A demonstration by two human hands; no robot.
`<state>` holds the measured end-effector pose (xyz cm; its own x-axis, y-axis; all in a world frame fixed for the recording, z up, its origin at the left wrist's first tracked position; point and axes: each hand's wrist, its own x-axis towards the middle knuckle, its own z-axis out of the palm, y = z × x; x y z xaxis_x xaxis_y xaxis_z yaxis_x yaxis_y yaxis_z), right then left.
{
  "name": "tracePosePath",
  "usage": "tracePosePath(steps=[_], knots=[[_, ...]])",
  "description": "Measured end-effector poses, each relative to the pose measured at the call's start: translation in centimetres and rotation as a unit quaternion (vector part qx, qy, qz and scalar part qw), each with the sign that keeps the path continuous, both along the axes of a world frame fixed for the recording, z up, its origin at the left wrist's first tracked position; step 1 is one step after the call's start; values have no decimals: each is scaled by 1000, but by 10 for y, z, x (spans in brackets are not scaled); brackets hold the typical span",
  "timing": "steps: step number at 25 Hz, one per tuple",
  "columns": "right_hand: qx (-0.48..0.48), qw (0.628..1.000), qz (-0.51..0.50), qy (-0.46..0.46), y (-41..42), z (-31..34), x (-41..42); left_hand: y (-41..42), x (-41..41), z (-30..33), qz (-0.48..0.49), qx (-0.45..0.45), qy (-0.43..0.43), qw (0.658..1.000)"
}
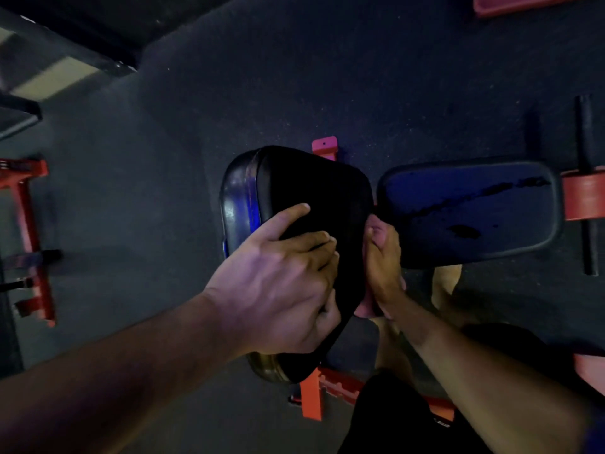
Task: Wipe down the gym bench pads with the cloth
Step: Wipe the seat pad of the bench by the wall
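Note:
The bench's back pad point(233, 204) tilts up toward me, its shiny side wall showing at the left. A matte black cloth point(311, 185) appears to cover its face. My left hand point(278, 283) lies on the cloth, index finger stretched out, the other fingers and thumb bunching the fabric. At the pad's right edge my right hand point(383, 260) curls round the cloth. To the right lies the seat pad point(468, 204), dark blue, with black scuffed patches.
The bench's red frame point(311, 398) stands on dark rubber flooring. A black foot bar point(586, 191) with a red roller sits at the far right. Red equipment point(29, 237) stands at the left. My legs in black shorts point(393, 417) are at the bottom.

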<state>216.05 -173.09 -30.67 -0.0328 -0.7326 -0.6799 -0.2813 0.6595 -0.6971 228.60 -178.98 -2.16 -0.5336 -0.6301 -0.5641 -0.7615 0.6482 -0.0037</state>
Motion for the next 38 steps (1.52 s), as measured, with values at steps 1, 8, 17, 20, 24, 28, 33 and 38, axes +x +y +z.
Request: tracePosePath(steps=[1,8,17,20,24,28,33,38], knots=[[-65,998,-12,-15,-18,21,8,0,0,0,1,-1,7,1000],[-81,996,4,-22,-163,-51,31,-1,3,-1,-9,1,24,1000],[-122,986,-50,-102,-4,28,6,2,4,-4,12,-13,34,999],[-218,963,-72,-140,-65,61,25,2,3,-5,15,-16,47,999],[-142,989,18,-49,-143,6,26,4,7,-5,17,-36,108,993],[-83,986,67,-129,-188,29,4,7,17,-9,22,-73,241,968],[-199,941,59,-269,-219,146,-11,14,20,-11,98,-146,298,938],[-265,858,299,-321,-212,232,32,25,22,-14,278,-278,321,862]])
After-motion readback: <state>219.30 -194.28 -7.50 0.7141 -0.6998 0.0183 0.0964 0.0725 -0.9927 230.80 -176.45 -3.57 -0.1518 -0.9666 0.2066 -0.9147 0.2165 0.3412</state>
